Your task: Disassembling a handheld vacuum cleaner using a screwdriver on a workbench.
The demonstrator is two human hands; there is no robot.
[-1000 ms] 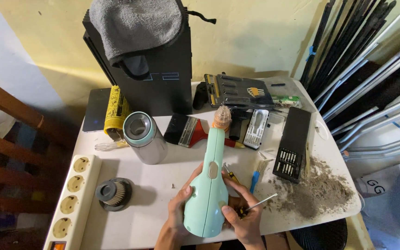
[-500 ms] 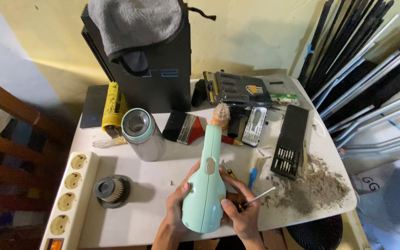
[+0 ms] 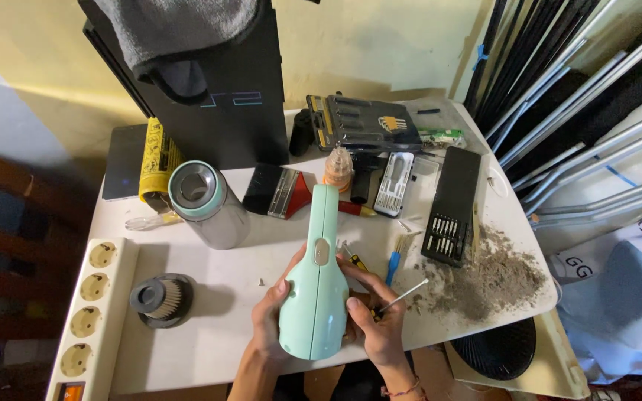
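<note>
- The fingers point(image 3: 354, 304) of the right hand point(image 3: 374, 319) are curled against the right flank of a mint-green handheld vacuum body point(image 3: 318, 282); a thin screwdriver point(image 3: 403, 295) is pinched between them, its shaft pointed toward the right edge of the tabletop point(image 3: 217, 349).
- The fingers of the left hand point(image 3: 270, 318) are wrapped round the left flank of the body, thumb laid on top.
- The vacuum body is held over the front edge of the tabletop, near its middle, nozzle end directed at the back edge.
- A grey-and-mint dust cup point(image 3: 203, 202) is seen lying left of centre, well apart from the hands.
- A round pleated filter point(image 3: 162, 298) is noted beside a white power strip point(image 3: 92, 312) along the left edge.
- A heap of grey dust point(image 3: 488, 278) is spread by the right edge, with a black bit case point(image 3: 453, 206) just behind it.
- A black console point(image 3: 209, 96) is stood upright at the back edge.
</note>
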